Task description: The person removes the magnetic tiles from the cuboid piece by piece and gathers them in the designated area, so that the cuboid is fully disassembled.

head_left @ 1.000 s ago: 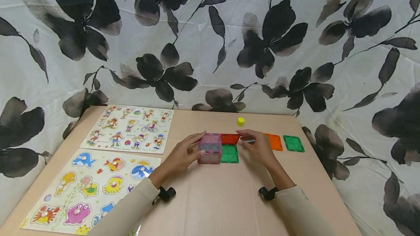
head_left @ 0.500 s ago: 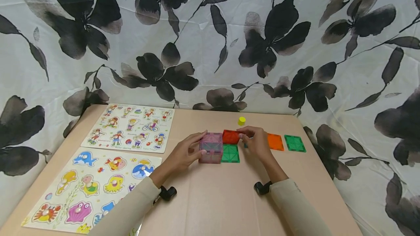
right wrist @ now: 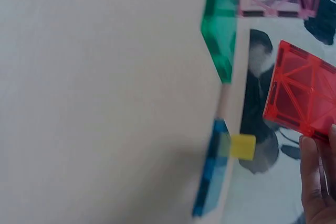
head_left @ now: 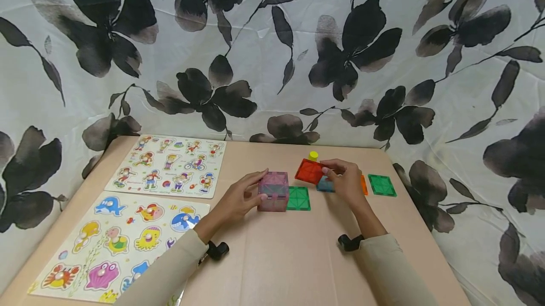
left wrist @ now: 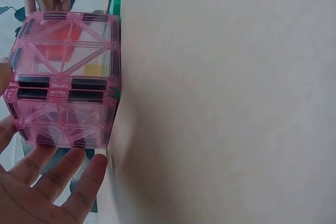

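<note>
My left hand [head_left: 235, 198] holds a see-through pink cube of magnetic tiles [head_left: 273, 191] from its left side, thumb in front and fingers behind. In the left wrist view the fingertips [left wrist: 94, 174] lie along the lower end of the pink cube [left wrist: 65, 80]. The right hand [head_left: 346, 184] pinches a red magnetic tile [head_left: 308, 171] by its right edge. In the right wrist view that red tile [right wrist: 299, 90] is raised and tilted, apart from the pink cube. A green magnetic tile [head_left: 299, 198] lies flat against the cube's right side.
A blue tile [head_left: 325, 184] lies partly under the right hand. Beyond it are an orange tile [head_left: 364, 185], mostly hidden, and another green tile [head_left: 382, 185]. A yellow cylinder [head_left: 313, 156] stands behind the red tile. Two picture boards [head_left: 168, 166] cover the table's left side.
My right hand has lifted the red tile away from beside the pink cube, shifting it right and tilting it. The blue tile shows more now. My left hand and the cube stay in place.
</note>
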`<state>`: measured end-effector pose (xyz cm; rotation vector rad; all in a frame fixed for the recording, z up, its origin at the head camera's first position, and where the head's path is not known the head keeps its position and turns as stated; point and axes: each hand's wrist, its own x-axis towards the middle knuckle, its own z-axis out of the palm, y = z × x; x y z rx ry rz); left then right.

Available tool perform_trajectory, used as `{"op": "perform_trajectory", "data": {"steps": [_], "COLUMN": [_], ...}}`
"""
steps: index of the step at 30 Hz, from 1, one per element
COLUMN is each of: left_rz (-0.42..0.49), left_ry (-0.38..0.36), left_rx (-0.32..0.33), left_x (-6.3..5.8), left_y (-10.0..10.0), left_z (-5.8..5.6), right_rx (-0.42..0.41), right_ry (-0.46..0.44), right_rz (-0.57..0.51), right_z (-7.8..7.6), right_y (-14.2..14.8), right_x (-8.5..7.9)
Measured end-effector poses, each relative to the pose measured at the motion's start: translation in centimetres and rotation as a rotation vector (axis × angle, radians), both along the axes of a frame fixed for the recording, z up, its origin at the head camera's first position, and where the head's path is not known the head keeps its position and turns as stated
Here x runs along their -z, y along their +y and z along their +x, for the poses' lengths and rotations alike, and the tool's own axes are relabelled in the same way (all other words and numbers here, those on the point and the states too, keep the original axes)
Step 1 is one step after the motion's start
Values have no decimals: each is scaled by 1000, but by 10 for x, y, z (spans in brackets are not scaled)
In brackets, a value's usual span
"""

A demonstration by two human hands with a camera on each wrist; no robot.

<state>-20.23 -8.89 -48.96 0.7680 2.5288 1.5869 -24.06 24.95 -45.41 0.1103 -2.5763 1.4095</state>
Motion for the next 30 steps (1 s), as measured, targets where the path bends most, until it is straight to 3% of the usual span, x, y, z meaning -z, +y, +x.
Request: {"op": "perform_trajectory", "data": {"steps": [5, 12, 17, 30], "left_rz": [9, 9, 4, 12], "left_ry": [-7, -10, -5, 4], "left_rx": [-3, -3, -2, 2], "left_x": [0, -1, -2, 0], "left_y": [0, 0, 0, 0], "left_z": [1, 1, 1, 1], "right_rx": [-7, -27, -43, -104], "right_ry": [-11, -149, -203, -348], "right_rz": [20, -3, 70, 145], "right_z": [11, 28, 38, 38], "right_y": [19, 46, 62, 72], "right_x": [-6, 0, 5, 18]}}
